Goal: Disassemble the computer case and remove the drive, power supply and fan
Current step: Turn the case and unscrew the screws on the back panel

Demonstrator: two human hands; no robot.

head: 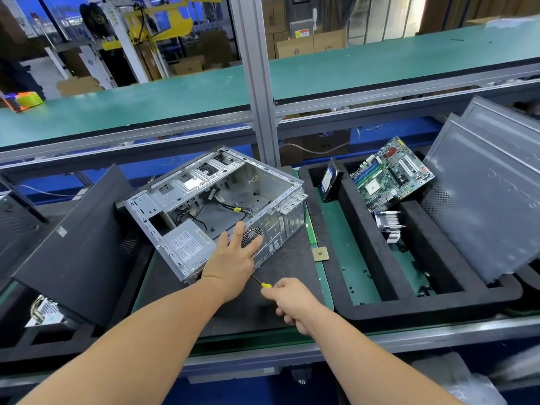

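An open computer case [216,209] is seen lying on its side on a dark foam surface [280,290]. The left hand [232,261] is pressed against its rear panel, fingers [238,230] straight and spread over the fan grille — nothing is grasped. The power supply [187,244] sits inside the case, just left of those fingers. The right hand [287,299], nearer the viewer, is clenched around a yellow-handled screwdriver [263,284], whose shaft is aimed up-left toward the case's near rear corner, beneath the left hand.
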